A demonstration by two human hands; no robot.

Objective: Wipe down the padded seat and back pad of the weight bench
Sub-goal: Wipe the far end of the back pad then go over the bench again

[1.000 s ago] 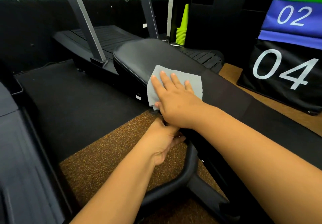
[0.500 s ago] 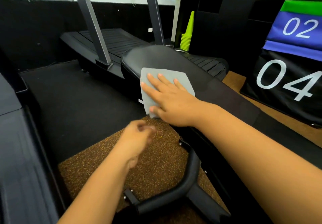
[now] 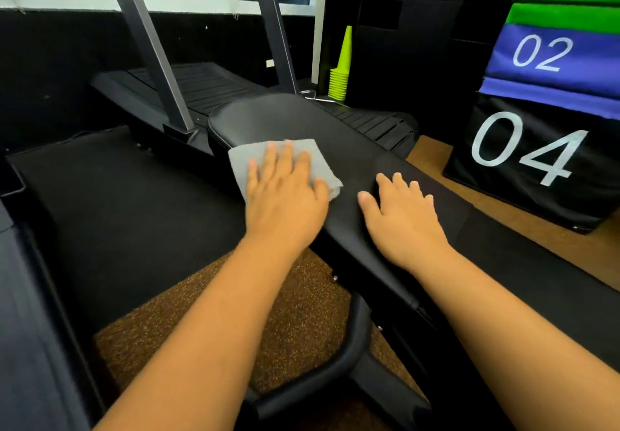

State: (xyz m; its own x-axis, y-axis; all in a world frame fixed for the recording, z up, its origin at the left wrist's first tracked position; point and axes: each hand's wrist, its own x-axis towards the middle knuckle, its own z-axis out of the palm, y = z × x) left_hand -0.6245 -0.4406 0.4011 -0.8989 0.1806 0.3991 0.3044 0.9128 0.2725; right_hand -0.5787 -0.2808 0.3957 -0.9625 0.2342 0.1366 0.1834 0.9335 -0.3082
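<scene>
Both hands lie spread flat, left hand (image 3: 285,195) pressing the grey cloth (image 3: 248,162) at the bench pad (image 3: 352,148) edge, where it could slide off.

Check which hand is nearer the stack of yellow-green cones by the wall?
Right. The right hand rests flat on the bench pad, roughly below the cone stack. The left hand presses the grey cloth further left.
</scene>
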